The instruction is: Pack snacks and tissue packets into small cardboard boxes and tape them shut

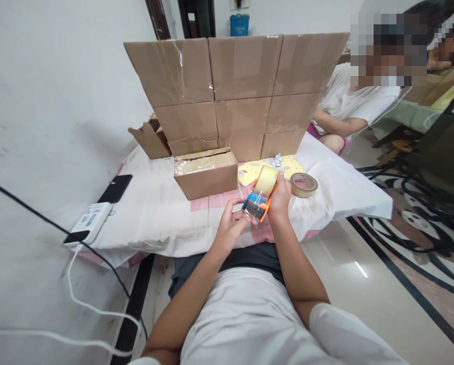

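My right hand point(281, 197) is closed round the orange side of a tape dispenser point(256, 205), which has a blue and black front and carries a roll of yellowish tape. At that front end, the fingers of my left hand point(232, 223) pinch what looks like the clear loose end of the tape. The dispenser is held above the near edge of the table. Just right of it lies a second roll of tape point(304, 185), brown and flat on the cloth. A closed cardboard box point(207, 175) with shiny tape along its top stands ahead and to the left.
Behind the box rises a wall of stacked cartons point(242, 96). An open carton point(150, 137) stands at its left. A yellow patterned sheet point(249, 172) lies on the table point(154, 213). A power strip point(92, 223) and dark phone point(116, 188) lie left. Another person point(359, 101) sits at right.
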`<control>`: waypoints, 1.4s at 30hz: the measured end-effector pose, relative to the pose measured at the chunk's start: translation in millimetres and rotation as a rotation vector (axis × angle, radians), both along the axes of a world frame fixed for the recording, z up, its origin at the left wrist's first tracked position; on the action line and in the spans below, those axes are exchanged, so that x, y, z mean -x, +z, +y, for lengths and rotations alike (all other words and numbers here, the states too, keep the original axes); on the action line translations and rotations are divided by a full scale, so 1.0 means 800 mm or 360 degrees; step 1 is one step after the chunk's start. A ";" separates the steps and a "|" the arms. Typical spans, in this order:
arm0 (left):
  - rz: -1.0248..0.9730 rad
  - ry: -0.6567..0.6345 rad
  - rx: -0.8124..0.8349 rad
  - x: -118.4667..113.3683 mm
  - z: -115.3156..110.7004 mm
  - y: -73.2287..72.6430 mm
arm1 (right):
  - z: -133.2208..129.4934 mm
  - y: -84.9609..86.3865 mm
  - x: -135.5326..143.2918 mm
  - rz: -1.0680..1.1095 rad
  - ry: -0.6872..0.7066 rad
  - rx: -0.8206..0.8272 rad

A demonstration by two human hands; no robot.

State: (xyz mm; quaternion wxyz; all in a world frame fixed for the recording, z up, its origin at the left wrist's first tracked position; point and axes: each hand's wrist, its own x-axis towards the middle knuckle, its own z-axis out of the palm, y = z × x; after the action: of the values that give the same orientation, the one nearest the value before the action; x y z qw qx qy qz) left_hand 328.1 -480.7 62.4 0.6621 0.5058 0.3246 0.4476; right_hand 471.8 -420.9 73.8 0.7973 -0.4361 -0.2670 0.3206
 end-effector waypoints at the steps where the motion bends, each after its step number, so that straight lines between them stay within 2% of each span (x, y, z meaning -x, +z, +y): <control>1: 0.0006 0.0022 -0.0036 0.001 0.000 -0.001 | 0.000 0.002 0.000 -0.0006 -0.0009 -0.0012; 5: 0.0091 0.0193 -0.0148 0.005 0.001 -0.007 | -0.002 0.005 -0.001 -0.0052 -0.0084 -0.0022; 9: 0.0189 0.0153 -0.0222 0.008 0.000 -0.005 | -0.001 0.004 -0.003 -0.0076 -0.0183 -0.0028; 15: 0.0249 0.0190 -0.0310 0.009 0.005 -0.003 | 0.004 -0.001 -0.005 -0.0086 -0.0133 -0.0038; 18: 0.0282 0.0125 -0.0209 0.014 0.016 -0.011 | 0.003 -0.004 -0.004 -0.0104 -0.0231 -0.0036; 20: 0.0358 -0.0014 -0.0174 0.019 0.025 -0.018 | 0.000 -0.006 -0.003 -0.0099 -0.0250 -0.0052; 22: 0.0451 -0.0140 -0.0206 0.023 0.030 -0.023 | -0.002 -0.009 -0.001 -0.0045 -0.0214 -0.0045; 24: 0.0508 -0.0153 -0.0284 0.025 0.032 -0.027 | -0.001 -0.013 0.002 0.0063 -0.0148 -0.0004; 27: 0.0565 0.0062 -0.0403 0.028 0.033 -0.032 | 0.001 -0.011 0.002 0.0212 0.0052 0.0035; 31: 0.0667 0.0515 -0.0456 0.047 0.044 -0.036 | -0.008 0.012 -0.007 0.0234 0.0407 -0.0067; 33: 0.0663 0.0656 -0.0484 0.061 0.050 -0.030 | -0.012 0.022 -0.013 0.0154 0.0343 -0.0126; 35: 0.0616 0.0729 -0.0530 0.074 0.052 -0.017 | -0.008 0.024 -0.018 -0.0084 0.0126 -0.0121; 38: 0.0514 0.0776 -0.0575 0.087 0.048 0.002 | 0.021 0.007 -0.023 -0.0684 -0.0122 0.0042; 40: 0.0462 0.0797 -0.0573 0.092 0.043 0.009 | 0.047 -0.012 -0.027 -0.0914 -0.0061 0.0202; 42: 0.0404 0.0812 -0.0557 0.098 0.040 0.012 | 0.068 -0.030 -0.036 -0.0938 0.0085 0.0328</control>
State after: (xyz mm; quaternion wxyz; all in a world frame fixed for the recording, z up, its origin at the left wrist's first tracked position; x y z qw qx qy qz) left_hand 250.1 -448.7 71.8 0.3861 0.5661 0.4387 0.5814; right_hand 500.3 -366.7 49.6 0.6285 -0.5817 -0.4641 0.2265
